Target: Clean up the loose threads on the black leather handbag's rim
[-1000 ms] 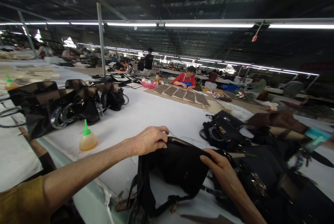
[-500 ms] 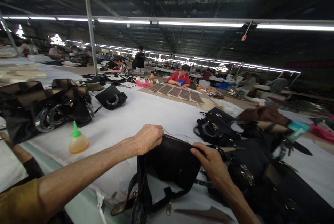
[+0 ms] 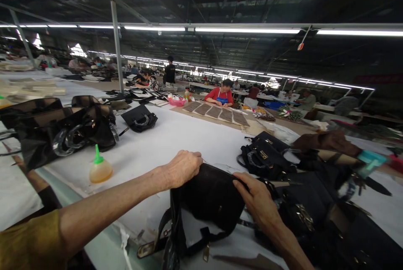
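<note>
A black handbag [image 3: 214, 198] is held up over the white-covered table, its upper edge running between my two hands. My left hand [image 3: 185, 168] is closed on the upper left corner, fingers curled over the edge. At the upper right corner, my right hand [image 3: 256, 196] grips with the thumb on the near face and the fingers hidden behind. Straps and a gold-coloured metal piece [image 3: 206, 252] dangle below the bag. A strap with a metal end [image 3: 147, 250] lies at the table's front edge.
A glue bottle with a green nozzle [image 3: 100, 170] stands left of my forearm. Black bags [image 3: 63, 129] stand at the left, another bag [image 3: 140, 118] lies farther back, and several more [image 3: 264, 152] crowd the right. Another person's hand [image 3: 333, 143] reaches in there; a co-worker [image 3: 222, 93] sits across.
The whole view has shifted slightly, so things appear a little farther right. Both hands keep their hold on the handbag, which has hardly moved between them.
</note>
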{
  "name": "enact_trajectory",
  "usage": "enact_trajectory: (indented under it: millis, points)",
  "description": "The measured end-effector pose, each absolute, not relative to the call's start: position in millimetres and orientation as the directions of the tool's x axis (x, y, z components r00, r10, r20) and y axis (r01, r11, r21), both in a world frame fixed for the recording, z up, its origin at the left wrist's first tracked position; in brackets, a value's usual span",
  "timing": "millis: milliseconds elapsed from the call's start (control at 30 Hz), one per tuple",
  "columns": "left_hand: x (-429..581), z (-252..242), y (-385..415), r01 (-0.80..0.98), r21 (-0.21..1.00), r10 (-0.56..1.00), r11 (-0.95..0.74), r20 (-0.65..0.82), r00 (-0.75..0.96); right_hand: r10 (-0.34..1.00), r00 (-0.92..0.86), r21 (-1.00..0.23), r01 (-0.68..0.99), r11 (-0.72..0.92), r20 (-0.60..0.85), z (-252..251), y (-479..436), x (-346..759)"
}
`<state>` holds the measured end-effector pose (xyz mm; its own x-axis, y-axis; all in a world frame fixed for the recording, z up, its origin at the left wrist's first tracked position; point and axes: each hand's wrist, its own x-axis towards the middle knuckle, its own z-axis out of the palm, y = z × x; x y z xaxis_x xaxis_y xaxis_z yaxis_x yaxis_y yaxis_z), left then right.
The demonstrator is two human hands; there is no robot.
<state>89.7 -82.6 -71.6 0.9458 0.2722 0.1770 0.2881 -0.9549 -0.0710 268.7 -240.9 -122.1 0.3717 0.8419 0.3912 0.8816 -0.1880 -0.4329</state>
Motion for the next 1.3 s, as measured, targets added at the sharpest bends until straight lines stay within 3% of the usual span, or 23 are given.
enact_trajectory:
  millis: [333, 567, 700, 1033, 1300]
  points:
    - [96.4, -74.9, -83.4, 0.312, -0.071, 0.296, -0.947, 0.178, 0.939, 0.845, 0.386, -0.476, 0.860, -0.184, 0.371, -123.1, -238.2, 272.5]
    - [84.5, -78.7, -70.9, 0.110, 0.167, 0.144, -0.980, 0.213, 0.966, 0.846, 0.429, -0.536, 0.817, -0.214, 0.316, -126.2, -233.5, 280.2]
    - [85.0, -80.9, -65.8, 0.139, 0.237, 0.193, -0.962, 0.219, 0.957, 0.853, 0.426, -0.534, 0.816, -0.219, 0.301, -126.7, -231.5, 282.5]
    - [91.1, -80.5, -68.3, 0.290, 0.273, 0.351, -0.917, 0.210, 0.912, 0.852, 0.429, -0.537, 0.814, -0.221, 0.301, -126.4, -233.0, 280.1]
    - [98.4, -86.0, -67.5, 0.381, 0.204, 0.421, -0.902, 0.218, 0.880, 0.847, 0.408, -0.514, 0.835, -0.195, 0.341, -122.1, -236.5, 272.8]
